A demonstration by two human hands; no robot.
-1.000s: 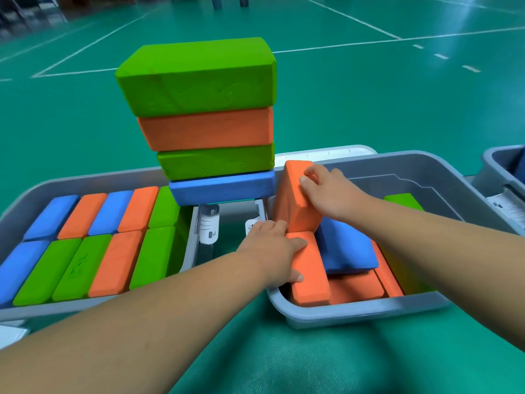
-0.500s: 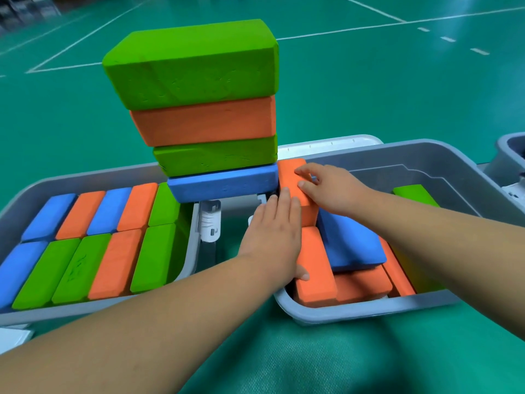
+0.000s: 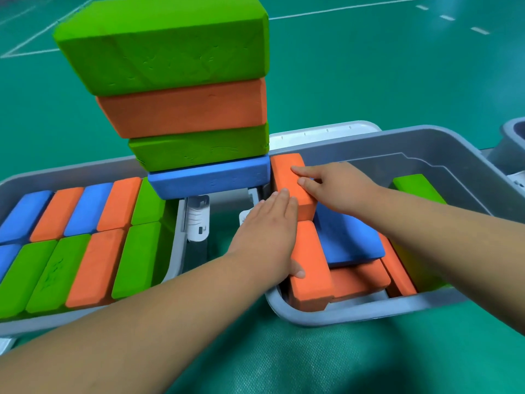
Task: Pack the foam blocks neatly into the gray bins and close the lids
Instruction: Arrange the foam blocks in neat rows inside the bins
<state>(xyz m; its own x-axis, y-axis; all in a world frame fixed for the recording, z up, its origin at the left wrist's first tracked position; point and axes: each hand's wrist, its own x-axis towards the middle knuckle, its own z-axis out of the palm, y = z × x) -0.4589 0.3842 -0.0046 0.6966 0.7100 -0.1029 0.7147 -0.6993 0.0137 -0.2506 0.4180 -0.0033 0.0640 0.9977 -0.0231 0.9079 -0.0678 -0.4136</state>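
Flat hands (image 3: 267, 231) pressing rectangular orange foam block (image 3: 292, 183)

Both bare forearms are stretching forward and converging toward the middle; the left arm is extending from the lower left corner, the right arm from the right edge; the left hand (image 3: 265, 237) is lying palm down, its fingers (image 3: 279, 201) straight, held together and pointing away from the body, its thumb (image 3: 295, 271) spreading out to the right; the right hand (image 3: 339, 186) is sitting just beyond it, palm down, its fingers nearly straight, slightly apart and pointing leftward; the two sets of fingertips are lying just beside each other
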